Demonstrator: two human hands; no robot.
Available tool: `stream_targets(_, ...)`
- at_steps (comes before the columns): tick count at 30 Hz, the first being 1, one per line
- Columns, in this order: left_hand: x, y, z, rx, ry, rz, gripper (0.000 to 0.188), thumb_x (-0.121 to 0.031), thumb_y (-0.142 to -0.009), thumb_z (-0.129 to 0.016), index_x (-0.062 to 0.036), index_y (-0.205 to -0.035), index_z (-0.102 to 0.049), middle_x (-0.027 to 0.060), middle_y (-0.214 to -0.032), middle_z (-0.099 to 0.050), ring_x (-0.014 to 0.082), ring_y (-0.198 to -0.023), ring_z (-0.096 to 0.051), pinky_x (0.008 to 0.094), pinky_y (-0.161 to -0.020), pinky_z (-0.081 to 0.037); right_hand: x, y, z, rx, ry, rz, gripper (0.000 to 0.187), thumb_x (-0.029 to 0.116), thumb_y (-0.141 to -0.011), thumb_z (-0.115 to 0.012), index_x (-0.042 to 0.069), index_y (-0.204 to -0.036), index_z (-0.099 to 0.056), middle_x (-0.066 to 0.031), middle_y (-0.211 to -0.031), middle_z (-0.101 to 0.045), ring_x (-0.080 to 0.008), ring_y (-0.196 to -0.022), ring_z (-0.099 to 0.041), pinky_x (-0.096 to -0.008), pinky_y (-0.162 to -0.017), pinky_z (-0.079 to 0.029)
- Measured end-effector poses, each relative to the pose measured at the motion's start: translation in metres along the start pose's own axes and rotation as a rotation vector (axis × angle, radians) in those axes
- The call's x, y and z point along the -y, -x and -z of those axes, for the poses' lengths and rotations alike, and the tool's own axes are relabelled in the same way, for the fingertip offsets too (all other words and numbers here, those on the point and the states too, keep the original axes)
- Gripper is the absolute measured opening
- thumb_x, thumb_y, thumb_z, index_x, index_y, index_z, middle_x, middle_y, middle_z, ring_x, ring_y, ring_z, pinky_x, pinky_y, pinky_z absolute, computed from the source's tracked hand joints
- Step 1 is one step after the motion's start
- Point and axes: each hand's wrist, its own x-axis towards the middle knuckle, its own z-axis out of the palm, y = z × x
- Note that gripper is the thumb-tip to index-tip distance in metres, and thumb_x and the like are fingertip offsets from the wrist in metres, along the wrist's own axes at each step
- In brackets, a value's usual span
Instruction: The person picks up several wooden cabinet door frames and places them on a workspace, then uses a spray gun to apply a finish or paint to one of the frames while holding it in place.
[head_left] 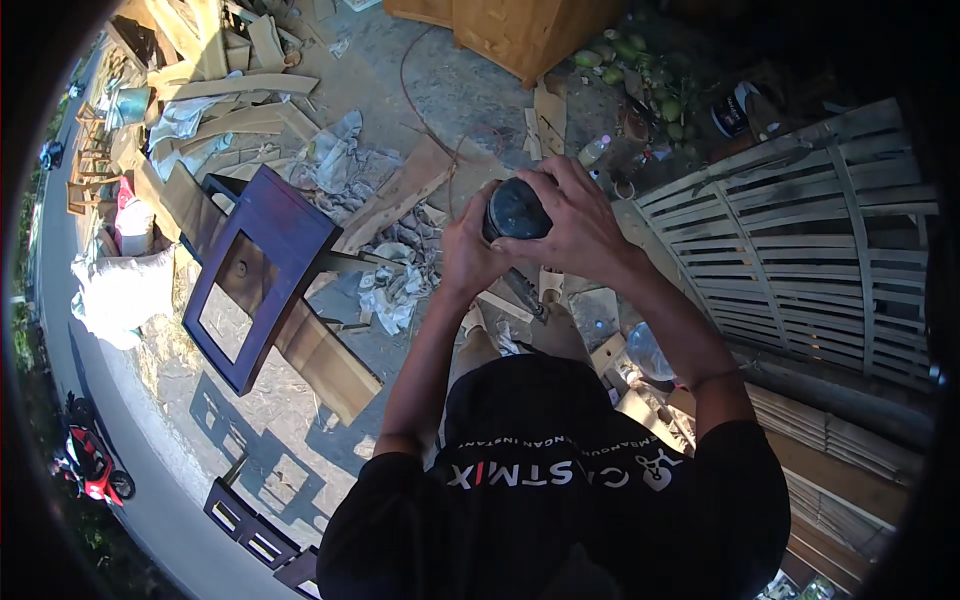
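Both hands are closed around a dark round-topped container (517,210) in front of my chest. My left hand (468,247) wraps its left side. My right hand (578,222) curls over the top and right side, fingers bent across the rim. A dark rod-like piece (527,292) shows below the hands; whether it joins the container I cannot tell. To the left, a dark purple-brown wooden frame (222,275) with a rectangular opening rests tilted on a plank (335,365), apart from my hands.
Crumpled cloths (340,165) and wood offcuts (240,85) litter the ground on the left. A thin reddish hose (403,75) runs ahead. A wooden cabinet (495,35) stands beyond, a slatted fence (800,240) at right. More dark frames (250,530) lie at lower left, beside a road with a red motorbike (95,465).
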Motion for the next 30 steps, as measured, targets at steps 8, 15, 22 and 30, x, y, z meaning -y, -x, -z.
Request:
stream_targets(8, -0.012, -0.036, 0.012, -0.190, 0.021, 0.105, 0.086, -0.025, -0.059, -0.095, -0.0070, -0.134, -0.056, 0.0155, -0.116, -0.072, 0.0296, -0.108, -0.071, 0.0404, -0.093, -0.056, -0.052, -0.100, 0.044, 0.183, -0.420, 0.308, 0.080, 0.035, -0.063, -0.093, 0.003, -0.130, -0.063, -0.0122, -0.119, -0.055, -0.0274, -0.114, -0.059, -0.0399, -0.099, -0.049)
stream_targets(15, -0.035, -0.063, -0.003, -0.438, 0.010, 0.167, 0.085, -0.018, -0.060, -0.094, -0.0039, -0.135, -0.057, 0.0097, -0.118, -0.072, 0.0142, -0.108, -0.068, 0.0338, -0.096, -0.054, -0.086, -0.160, 0.090, 0.229, -0.552, 0.489, 0.077, 0.029, -0.065, -0.093, 0.004, -0.131, -0.062, -0.0110, -0.120, -0.058, -0.0236, -0.115, -0.059, -0.0372, -0.100, -0.048)
stream_targets(22, -0.037, -0.060, -0.005, -0.564, -0.042, 0.251, 0.095, -0.019, -0.055, -0.093, -0.0072, -0.141, -0.054, 0.0180, -0.116, -0.071, 0.0323, -0.108, -0.071, 0.0404, -0.093, -0.055, -0.053, -0.178, 0.046, 0.475, -0.428, 0.775, 0.079, 0.028, -0.070, -0.087, 0.008, -0.140, -0.057, -0.0129, -0.130, -0.055, -0.0337, -0.121, -0.055, -0.0432, -0.105, -0.044)
stream_targets(30, -0.036, -0.058, -0.012, -0.667, -0.153, 0.272, 0.096, -0.028, -0.056, -0.092, -0.0074, -0.142, -0.053, 0.0225, -0.112, -0.071, 0.0397, -0.106, -0.069, 0.0437, -0.088, -0.055, -0.050, -0.187, 0.046, 0.658, -0.272, 0.902, 0.070, 0.021, -0.078, -0.083, 0.017, -0.142, -0.056, -0.0149, -0.138, -0.053, -0.0374, -0.120, -0.059, -0.0455, -0.099, -0.051)
